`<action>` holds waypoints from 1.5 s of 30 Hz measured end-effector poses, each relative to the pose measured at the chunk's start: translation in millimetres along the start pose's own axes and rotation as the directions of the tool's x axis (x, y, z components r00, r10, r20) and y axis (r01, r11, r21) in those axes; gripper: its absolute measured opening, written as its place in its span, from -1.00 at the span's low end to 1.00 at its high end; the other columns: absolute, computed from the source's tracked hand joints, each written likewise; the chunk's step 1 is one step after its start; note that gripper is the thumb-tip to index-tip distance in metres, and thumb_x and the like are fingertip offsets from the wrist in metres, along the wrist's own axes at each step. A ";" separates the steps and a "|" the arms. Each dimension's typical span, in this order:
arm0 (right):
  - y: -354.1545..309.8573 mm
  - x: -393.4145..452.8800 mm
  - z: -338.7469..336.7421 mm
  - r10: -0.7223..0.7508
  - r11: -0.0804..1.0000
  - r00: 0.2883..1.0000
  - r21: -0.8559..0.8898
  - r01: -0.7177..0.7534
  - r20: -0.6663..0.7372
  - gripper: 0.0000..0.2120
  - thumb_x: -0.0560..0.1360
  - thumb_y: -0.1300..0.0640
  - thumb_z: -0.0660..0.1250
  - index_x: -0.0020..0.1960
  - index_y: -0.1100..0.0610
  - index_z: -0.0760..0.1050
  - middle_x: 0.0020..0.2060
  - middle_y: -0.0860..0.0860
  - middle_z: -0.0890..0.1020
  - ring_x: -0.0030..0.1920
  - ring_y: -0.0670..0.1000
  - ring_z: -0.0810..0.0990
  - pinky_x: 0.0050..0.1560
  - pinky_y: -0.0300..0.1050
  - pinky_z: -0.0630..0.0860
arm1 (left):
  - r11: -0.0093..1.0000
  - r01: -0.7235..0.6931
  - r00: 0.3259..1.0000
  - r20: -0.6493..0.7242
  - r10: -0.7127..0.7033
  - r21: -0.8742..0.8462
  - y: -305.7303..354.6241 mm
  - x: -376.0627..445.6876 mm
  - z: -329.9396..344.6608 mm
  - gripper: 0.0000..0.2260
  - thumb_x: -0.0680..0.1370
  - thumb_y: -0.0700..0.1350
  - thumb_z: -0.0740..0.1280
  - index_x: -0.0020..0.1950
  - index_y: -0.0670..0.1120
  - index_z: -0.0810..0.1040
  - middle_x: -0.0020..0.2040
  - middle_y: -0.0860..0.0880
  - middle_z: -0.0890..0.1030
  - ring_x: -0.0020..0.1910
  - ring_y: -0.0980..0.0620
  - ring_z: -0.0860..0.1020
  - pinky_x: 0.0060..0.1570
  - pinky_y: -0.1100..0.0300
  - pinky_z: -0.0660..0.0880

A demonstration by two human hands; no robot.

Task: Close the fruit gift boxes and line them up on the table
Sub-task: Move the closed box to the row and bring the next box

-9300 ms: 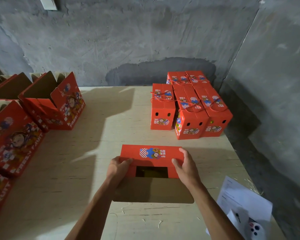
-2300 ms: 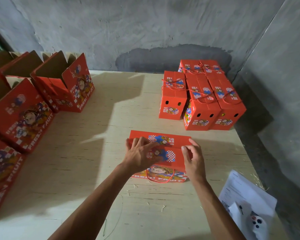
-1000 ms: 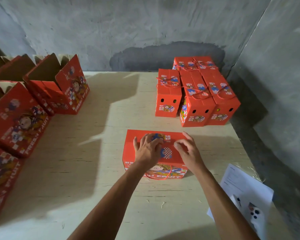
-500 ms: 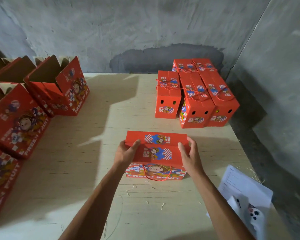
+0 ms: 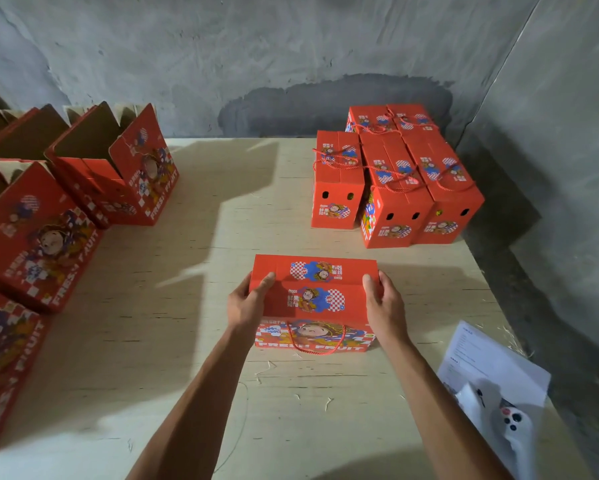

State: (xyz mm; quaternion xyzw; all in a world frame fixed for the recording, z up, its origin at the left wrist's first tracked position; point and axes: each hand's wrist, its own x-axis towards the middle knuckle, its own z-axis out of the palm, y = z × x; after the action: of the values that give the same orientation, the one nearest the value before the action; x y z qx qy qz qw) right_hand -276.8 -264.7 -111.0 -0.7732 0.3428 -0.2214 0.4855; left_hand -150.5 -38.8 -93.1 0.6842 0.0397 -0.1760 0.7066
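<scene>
A red fruit gift box (image 5: 314, 299) with its lid flaps folded shut stands in the middle of the wooden table (image 5: 201, 244), its red cord handle hanging over the front. My left hand (image 5: 248, 303) grips its left end, thumb on top. My right hand (image 5: 384, 304) grips its right end the same way. Several closed red boxes (image 5: 395, 178) stand packed together at the back right corner. Open boxes (image 5: 114, 164) with raised flaps stand along the left edge.
A white sheet of paper (image 5: 481, 355) lies at the front right edge with a white controller (image 5: 512, 427) on it. Grey concrete walls close the table at the back and right. Bits of straw lie on the wood.
The box's flaps went from open to folded shut under my pressing hands. In the last second both hands moved from the lid to the box's two ends.
</scene>
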 end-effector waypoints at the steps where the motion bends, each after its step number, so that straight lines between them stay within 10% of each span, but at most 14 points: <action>1: -0.1 -0.6 0.0 0.008 1.000 1.000 -0.008 -0.008 0.000 -0.65 0.67 -0.23 0.17 0.26 -0.01 0.50 -0.11 -0.17 0.64 -0.20 -0.35 0.61 -0.41 -0.47 0.44 | 0.999 -0.023 1.000 -0.002 0.023 0.028 -0.5 -1.5 -0.1 -0.88 0.56 0.06 0.48 0.07 0.11 0.69 -0.07 0.06 0.76 -0.10 0.09 0.73 -0.25 0.26 0.62; 9: -3.0 -3.4 3.3 0.118 0.993 0.991 -0.022 -0.120 -0.060 -0.67 0.70 -0.15 0.13 0.10 0.10 0.46 -0.26 -0.12 0.61 -0.36 -0.36 0.57 -0.51 -0.49 0.36 | 0.976 -0.048 0.992 -0.105 0.071 0.211 -8.6 -0.7 -11.3 -0.56 0.65 0.19 0.29 0.12 -0.22 0.57 -0.04 -0.05 0.63 -0.11 0.04 0.57 -0.09 0.11 0.52; 13: -2.9 -3.6 2.7 0.205 0.977 0.978 -0.046 -0.207 -0.050 -0.57 0.66 -0.27 0.12 0.12 0.12 0.36 -0.21 -0.02 0.65 -0.42 -0.16 0.63 -0.57 -0.38 0.41 | 0.947 -0.064 0.976 -0.176 0.124 0.315 -0.7 -0.4 -6.0 -0.67 0.64 0.08 0.35 -0.20 -0.12 0.59 -0.26 0.00 0.62 -0.27 0.04 0.54 -0.28 0.13 0.42; 21: -4.6 -3.5 2.4 0.196 0.977 0.980 -0.084 -0.197 -0.024 -0.59 0.67 -0.27 0.07 0.12 0.09 0.32 -0.21 -0.03 0.66 -0.43 -0.16 0.65 -0.54 -0.36 0.46 | 0.945 -0.002 0.991 -0.128 0.046 0.327 8.6 4.2 4.6 -0.70 0.70 -0.09 0.19 -0.03 -0.27 0.57 -0.17 -0.15 0.61 -0.17 -0.11 0.56 -0.20 0.08 0.46; 33: -5.8 -4.4 3.6 0.218 0.976 0.974 0.009 -0.218 -0.063 -0.64 0.66 -0.25 0.15 0.06 0.06 0.36 -0.24 -0.05 0.66 -0.39 -0.24 0.64 -0.56 -0.37 0.43 | 0.921 0.174 0.968 -0.233 -0.095 0.347 25.8 11.1 10.0 -0.60 0.29 0.21 0.29 -0.40 -0.15 0.44 -0.39 -0.12 0.48 -0.37 -0.12 0.47 -0.31 0.07 0.41; 39: -6.3 -5.4 1.8 0.235 0.972 0.971 0.042 -0.233 -0.046 -0.65 0.66 -0.24 0.16 0.09 0.06 0.36 -0.22 -0.03 0.67 -0.38 -0.20 0.66 -0.53 -0.34 0.48 | 0.932 0.161 0.958 -0.278 -0.068 0.325 21.6 14.1 7.4 -0.38 0.33 0.14 0.40 0.15 -0.33 0.53 0.08 -0.36 0.60 -0.05 -0.25 0.63 -0.27 -0.01 0.51; 45: -9.2 -3.3 1.9 0.281 0.959 0.959 0.035 -0.280 -0.038 -0.72 0.67 -0.17 0.18 0.07 0.05 0.35 -0.15 0.03 0.69 -0.26 0.03 0.71 -0.36 -0.10 0.64 | 0.922 0.121 0.981 -0.188 -0.054 0.368 27.7 14.8 12.0 -0.70 0.52 0.01 0.36 0.20 -0.03 0.42 0.15 -0.15 0.63 0.04 -0.18 0.64 0.10 -0.16 0.61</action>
State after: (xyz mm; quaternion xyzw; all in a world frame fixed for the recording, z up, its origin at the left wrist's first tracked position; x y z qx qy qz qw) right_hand -274.9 -258.4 -103.5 -0.7046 0.4559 -0.1718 0.5159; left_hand -130.6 -53.4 -70.4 0.8178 0.0971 -0.1514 0.5467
